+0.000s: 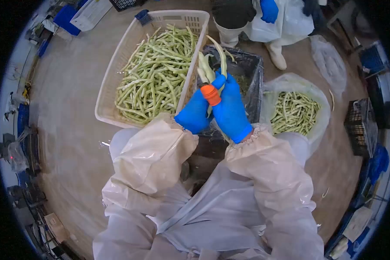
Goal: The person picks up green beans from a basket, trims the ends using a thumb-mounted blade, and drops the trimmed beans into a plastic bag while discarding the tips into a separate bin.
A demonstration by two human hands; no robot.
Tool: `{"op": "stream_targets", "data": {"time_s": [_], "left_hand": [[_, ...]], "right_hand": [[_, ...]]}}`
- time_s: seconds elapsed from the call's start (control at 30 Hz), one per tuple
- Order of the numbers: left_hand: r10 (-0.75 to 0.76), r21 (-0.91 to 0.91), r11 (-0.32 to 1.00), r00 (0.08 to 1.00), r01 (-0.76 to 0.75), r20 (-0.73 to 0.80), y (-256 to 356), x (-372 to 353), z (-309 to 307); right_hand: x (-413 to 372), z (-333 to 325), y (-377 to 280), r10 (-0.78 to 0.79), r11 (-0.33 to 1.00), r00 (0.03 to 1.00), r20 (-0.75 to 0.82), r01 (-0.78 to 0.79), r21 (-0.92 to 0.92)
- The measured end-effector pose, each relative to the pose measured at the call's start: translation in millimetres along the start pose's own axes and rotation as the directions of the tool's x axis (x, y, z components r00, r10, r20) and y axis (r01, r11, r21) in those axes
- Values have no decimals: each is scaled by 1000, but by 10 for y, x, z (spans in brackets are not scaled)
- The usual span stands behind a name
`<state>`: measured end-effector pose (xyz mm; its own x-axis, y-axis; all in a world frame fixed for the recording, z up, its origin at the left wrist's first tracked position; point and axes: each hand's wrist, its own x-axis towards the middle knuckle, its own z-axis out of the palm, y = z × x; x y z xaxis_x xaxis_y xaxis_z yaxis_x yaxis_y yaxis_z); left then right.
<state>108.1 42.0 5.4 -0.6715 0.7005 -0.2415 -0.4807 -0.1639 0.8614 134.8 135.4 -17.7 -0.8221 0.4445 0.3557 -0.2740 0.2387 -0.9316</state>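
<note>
1. While left hand (194, 114) and right hand (230, 107) grip pods (207, 70), both closed, these sit over left side of bin (258, 82).
2. Crate (110, 82): left of bin, beans (158, 78) inside.
3. Bag (268, 103): right.

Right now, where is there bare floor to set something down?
Widest: the floor left of the white crate. Narrower: between the bean bag and black crate. Crowded: white crate, dark bin and bag sit close together, with left hand and right hand near the bin.
</note>
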Motion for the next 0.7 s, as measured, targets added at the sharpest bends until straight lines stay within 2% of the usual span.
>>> {"op": "stream_targets", "data": {"time_s": [0.07, 0.17, 0.33, 0.5, 0.6, 0.7], "left_hand": [[21, 41, 999, 1000, -21, -3, -10, 22, -33], [39, 23, 999, 999, -39, 0, -21, 80, -72], [74, 13, 997, 997, -74, 37, -24, 136, -133], [132, 11, 991, 986, -134, 102, -49, 191, -202], [183, 13, 982, 970, -187, 159, -94, 202, -252], [260, 11, 963, 938, -270, 230, -196, 202, -290]], "right_hand": [[-42, 20, -3, 4, 1000, 999, -47, -4, 16], [-10, -46, -136, 31, 983, 992, 120, -8, -183], [-4, -68, -63, -96, 923, 992, 85, 121, -366], [-66, -72, -112, -216, 808, 972, 90, 229, -543], [-60, -119, -173, 9, 835, 989, 149, 75, -545], [-72, -134, -145, -82, 692, 973, 214, 210, -691]]}}
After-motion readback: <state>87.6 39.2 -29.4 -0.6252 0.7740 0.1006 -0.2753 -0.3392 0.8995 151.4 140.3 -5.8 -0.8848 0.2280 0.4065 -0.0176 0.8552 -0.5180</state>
